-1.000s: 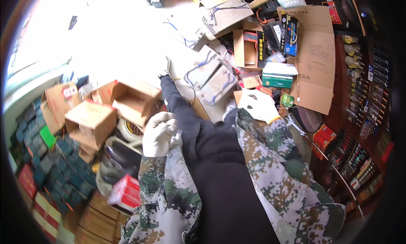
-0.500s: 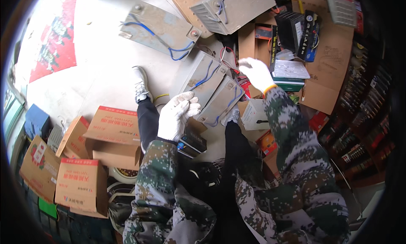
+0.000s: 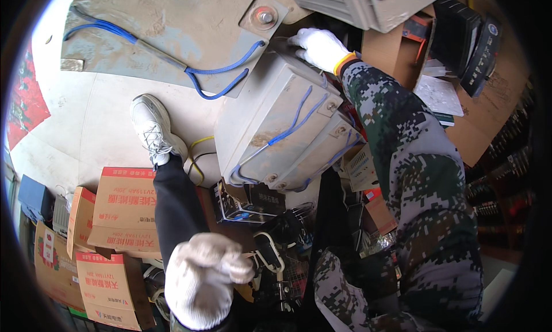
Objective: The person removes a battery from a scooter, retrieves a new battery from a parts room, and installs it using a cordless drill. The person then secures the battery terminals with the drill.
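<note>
My gloved right hand (image 3: 322, 49) reaches across to the far end of a large grey battery (image 3: 247, 110). Its slightly bent fingers are spread at the battery's far edge; the frame does not show a firm hold. That battery has bolt terminals and a blue rope handle (image 3: 290, 128) on its near face. Pressed against its right side is a second grey battery (image 3: 322, 154). My gloved left hand (image 3: 207, 274) is low in the view, over my left leg, fingers curled in and nothing visible in them. A third battery (image 3: 155, 30), dusty with blue ropes, fills the upper left.
Another grey battery (image 3: 368, 7) stands at the top. Cardboard boxes (image 3: 123, 211) pile up at left, near my white shoe (image 3: 154, 125). A black box (image 3: 247, 202) sits below the batteries. An open carton (image 3: 489, 119) and shelves (image 3: 500, 182) line the right.
The view has come closer to the batteries. My right hand has moved left and farther out to the middle battery's far end; my left hand has drawn back toward me, away from the batteries.
</note>
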The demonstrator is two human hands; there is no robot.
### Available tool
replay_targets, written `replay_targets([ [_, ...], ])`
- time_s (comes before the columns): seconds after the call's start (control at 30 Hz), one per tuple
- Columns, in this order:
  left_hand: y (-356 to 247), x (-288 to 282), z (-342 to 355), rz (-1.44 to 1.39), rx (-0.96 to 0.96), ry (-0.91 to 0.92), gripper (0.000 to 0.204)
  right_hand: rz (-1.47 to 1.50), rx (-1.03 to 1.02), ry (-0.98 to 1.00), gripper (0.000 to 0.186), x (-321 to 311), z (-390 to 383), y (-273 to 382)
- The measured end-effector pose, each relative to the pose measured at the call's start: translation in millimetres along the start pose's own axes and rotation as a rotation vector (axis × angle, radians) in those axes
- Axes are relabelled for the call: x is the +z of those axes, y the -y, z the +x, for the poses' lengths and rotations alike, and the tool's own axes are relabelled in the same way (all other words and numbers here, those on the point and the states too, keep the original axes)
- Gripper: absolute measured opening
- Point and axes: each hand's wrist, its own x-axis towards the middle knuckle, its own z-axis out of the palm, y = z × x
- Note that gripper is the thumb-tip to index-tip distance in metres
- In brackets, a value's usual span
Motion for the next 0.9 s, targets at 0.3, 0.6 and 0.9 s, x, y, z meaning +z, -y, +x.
replay_targets([
  [0.3, -35.7, -5.9, -4.6, -0.082, -0.088, 0.058, 0.026, -0.075, 0.067, -0.068, 0.027, 15.1, 3.4, -13.9],
  [0.6, 8.8, 32.1, -23.4, -0.047, 0.112, -0.005, 0.044, 0.968, 0.372, -0.302, 0.02, -96.8, -131.0, 55.0],
  [0.9, 71.9, -0.9, -29.1, -0.471, 0.097, 0.201, 0.063, 1.188, 0.153, -0.308, 0.016, -191.2, -260.2, 270.6],
])
